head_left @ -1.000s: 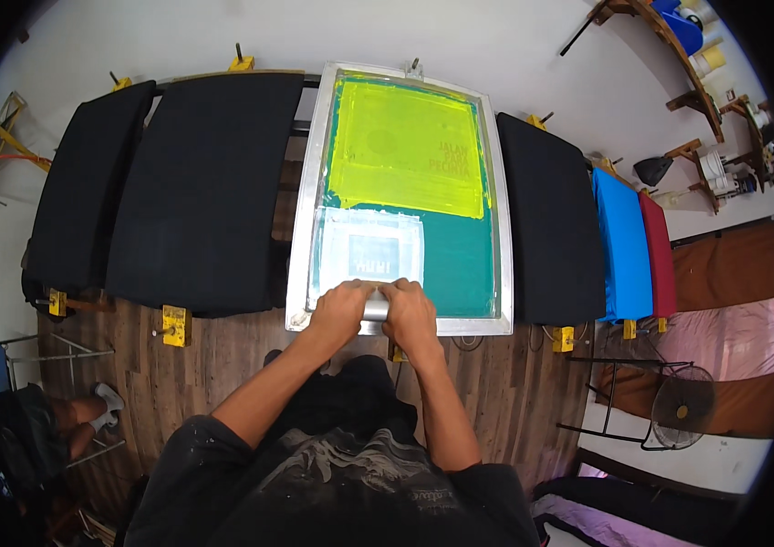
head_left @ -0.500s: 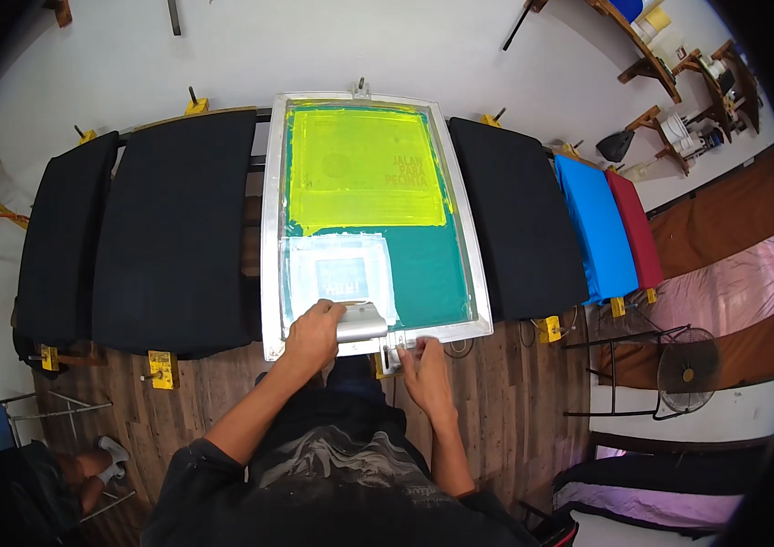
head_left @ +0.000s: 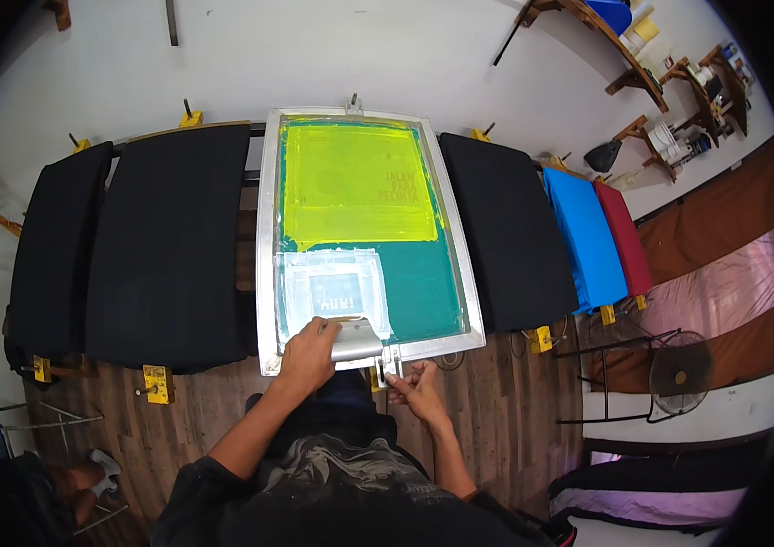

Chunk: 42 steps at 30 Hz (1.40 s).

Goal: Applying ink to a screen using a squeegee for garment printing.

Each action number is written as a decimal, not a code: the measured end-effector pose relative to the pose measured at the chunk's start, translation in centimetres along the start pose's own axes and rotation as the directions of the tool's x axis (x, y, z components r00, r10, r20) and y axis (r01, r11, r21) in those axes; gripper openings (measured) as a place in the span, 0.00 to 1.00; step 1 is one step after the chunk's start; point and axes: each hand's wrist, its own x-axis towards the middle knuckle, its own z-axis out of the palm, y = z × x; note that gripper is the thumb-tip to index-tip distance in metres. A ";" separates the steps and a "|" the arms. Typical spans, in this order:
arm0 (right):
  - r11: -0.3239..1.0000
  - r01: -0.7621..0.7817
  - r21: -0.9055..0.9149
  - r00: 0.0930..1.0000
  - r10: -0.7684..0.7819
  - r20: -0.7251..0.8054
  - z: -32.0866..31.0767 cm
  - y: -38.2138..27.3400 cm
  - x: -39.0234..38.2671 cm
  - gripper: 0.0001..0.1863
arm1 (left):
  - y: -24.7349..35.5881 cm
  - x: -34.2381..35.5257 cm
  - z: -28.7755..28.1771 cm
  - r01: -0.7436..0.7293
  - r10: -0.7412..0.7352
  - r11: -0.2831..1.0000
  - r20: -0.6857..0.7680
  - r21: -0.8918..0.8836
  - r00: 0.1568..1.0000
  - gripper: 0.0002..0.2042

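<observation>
A silk-screen with an aluminium frame [head_left: 266, 228] lies in front of me. Its green mesh carries a yellow-green rectangle at the far end and a white patch [head_left: 293, 296] near its left corner. My left hand [head_left: 308, 354] is closed on the end of a metal-handled squeegee [head_left: 361, 339], which rests by the near edge, below the white patch. At the near rim, my right hand [head_left: 419, 389] has its thumb against a metal bracket [head_left: 381, 372]; its fingers are apart and it holds nothing. What lies beneath the screen is hidden.
Black-covered boards [head_left: 168, 246] flank the screen, with a blue board [head_left: 585, 237] and a red one [head_left: 621, 237] farther right. Yellow blocks with bolts [head_left: 158, 385] jut from the board ends. A fan [head_left: 681, 374] stands at right; another person's legs [head_left: 86, 476] show lower left.
The whole scene sits slightly lower and farther left in the picture. My right fingers have spread beside the bracket. My left hand keeps its hold on the squeegee at the near edge.
</observation>
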 end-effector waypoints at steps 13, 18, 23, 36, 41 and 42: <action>0.992 -0.010 0.129 0.993 0.025 -0.118 0.3 0.4 0.1 0.25 | 0.5 0.0 -1.2 -0.008 0.008 1.000 0.015 0.014 1.000 0.25; 0.959 -0.088 0.269 0.994 0.102 -0.038 0.3 -0.5 -0.1 0.22 | 0.3 -0.2 -0.9 -0.013 0.013 1.000 -0.012 0.005 1.000 0.25; 0.928 -0.176 0.327 0.983 0.181 0.015 -0.1 -0.5 0.0 0.21 | 0.1 -0.3 -0.4 -0.041 0.040 0.999 -0.054 -0.009 0.998 0.25; 0.958 -0.129 0.255 0.991 0.131 0.010 -0.6 0.4 0.2 0.19 | -0.2 0.1 0.3 -0.023 0.023 1.000 -0.038 -0.001 0.999 0.24; 0.989 -0.070 -0.131 0.997 0.064 -0.051 -0.6 -2.8 -1.3 0.23 | -0.2 0.3 0.4 0.057 -0.056 0.998 0.026 -0.012 0.998 0.23; 0.833 0.118 -0.541 0.981 -0.180 -0.065 -0.5 -5.3 -2.4 0.25 | -0.3 0.4 0.5 0.050 -0.050 0.999 0.018 -0.019 0.999 0.22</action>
